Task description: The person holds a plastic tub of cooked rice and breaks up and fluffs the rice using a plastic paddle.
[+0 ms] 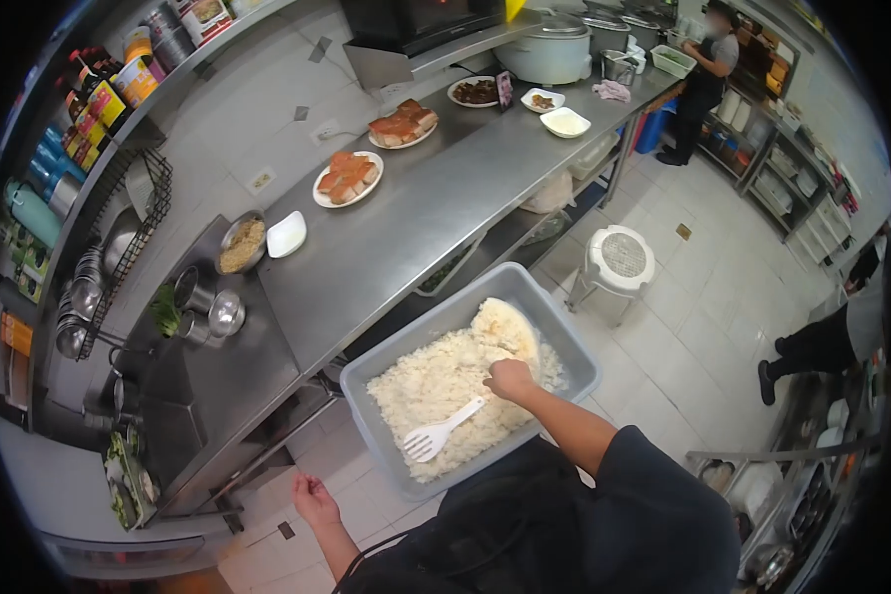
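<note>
The steel bench [366, 259] extends far left; nearer, a grey tub [428, 322] presumably confines the loose rice [416, 381]. A slotted paddle [444, 434] lies on top, handle toward the right hand [510, 379], curled, its grip unclear; the left hand [317, 500], half-spread, appears empty.

Along the front of the counter [386, 238], a lane runs beside the dishes [287, 235]. Over the floor [374, 513], a gap separates the left hand [317, 503] from the tub [566, 325]. Inside, its walls and the paddle [444, 430] crowd the right hand [510, 381]; a stool [621, 254] stands beyond.
</note>
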Demonstrator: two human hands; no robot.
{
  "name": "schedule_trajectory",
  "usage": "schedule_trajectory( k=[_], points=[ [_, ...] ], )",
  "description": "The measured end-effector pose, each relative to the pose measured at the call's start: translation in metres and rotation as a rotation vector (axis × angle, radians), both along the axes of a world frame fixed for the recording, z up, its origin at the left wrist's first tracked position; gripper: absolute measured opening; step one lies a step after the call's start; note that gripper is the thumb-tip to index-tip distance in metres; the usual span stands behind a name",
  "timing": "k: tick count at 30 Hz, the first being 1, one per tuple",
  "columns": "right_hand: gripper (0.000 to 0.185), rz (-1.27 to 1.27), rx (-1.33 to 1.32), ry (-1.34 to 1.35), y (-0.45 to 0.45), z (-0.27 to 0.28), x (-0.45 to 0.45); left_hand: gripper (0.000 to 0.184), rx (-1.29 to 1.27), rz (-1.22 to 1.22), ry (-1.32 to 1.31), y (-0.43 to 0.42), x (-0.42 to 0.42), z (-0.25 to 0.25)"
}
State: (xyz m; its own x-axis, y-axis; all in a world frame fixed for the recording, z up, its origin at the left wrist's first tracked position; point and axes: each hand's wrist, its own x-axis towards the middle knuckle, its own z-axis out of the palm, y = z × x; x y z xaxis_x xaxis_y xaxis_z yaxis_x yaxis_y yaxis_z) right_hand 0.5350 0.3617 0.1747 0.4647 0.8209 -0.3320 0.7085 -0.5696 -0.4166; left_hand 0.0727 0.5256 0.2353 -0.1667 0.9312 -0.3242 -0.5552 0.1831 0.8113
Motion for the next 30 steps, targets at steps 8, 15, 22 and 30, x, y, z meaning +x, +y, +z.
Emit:
schedule_trajectory(
  k=[8, 15, 22, 30],
  points=[
    [0.03, 0.086, -0.103, -0.041, 0.015, -0.043, -0.013, 0.071, -0.192, 0.031, 0.191, -0.015, -0.019, 0.01],
    [0.042, -0.142, 0.058, 0.193, 0.024, -0.046, -0.013, 0.072, -0.329, 0.006, 0.133, -0.01, -0.02, -0.001],
    [0.042, -0.22, 0.406, 0.214, 0.006, -0.083, -0.014, 0.069, -0.379, -0.024, 0.125, -0.009, -0.012, -0.009],
    [0.034, -0.359, 0.226, 0.72, 0.006, -0.058, -0.001, 0.052, -0.383, 0.013, 0.139, -0.016, 0.001, -0.007]
  ],
)
